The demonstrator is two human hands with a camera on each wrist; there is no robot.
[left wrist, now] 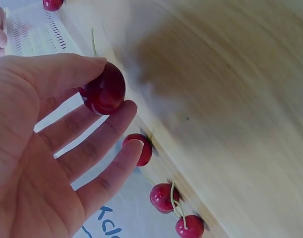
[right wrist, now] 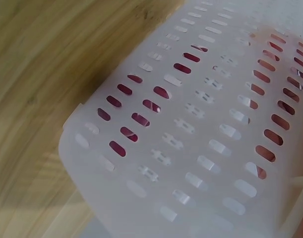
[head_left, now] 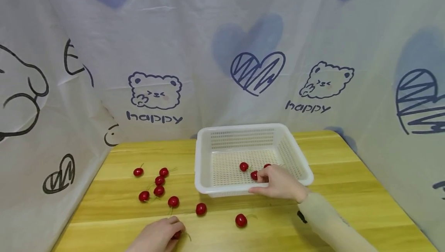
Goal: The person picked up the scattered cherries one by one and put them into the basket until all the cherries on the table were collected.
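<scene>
My left hand (head_left: 158, 234) is near the table's front edge, pinching a dark red cherry (left wrist: 106, 89) between thumb and fingers; its thin green stem sticks out. My right hand (head_left: 279, 182) reaches over the front rim of a white plastic basket (head_left: 203, 159). Its fingers bend down inside, and the thumb lies apart from them at the rim. Beside the index fingertip is a cherry (head_left: 254, 175); two others, one a little left (head_left: 243, 166), also lie in the basket. In the right wrist view, the slotted basket wall (right wrist: 191, 148) hides most of the fingers.
Several loose cherries (head_left: 159, 191) lie on the left of the wooden table (head_left: 330, 213). One cherry (head_left: 201, 209) is just in front of the basket, another (head_left: 241, 220) farther right and nearer. A printed white curtain (head_left: 208, 89) encloses the back and sides.
</scene>
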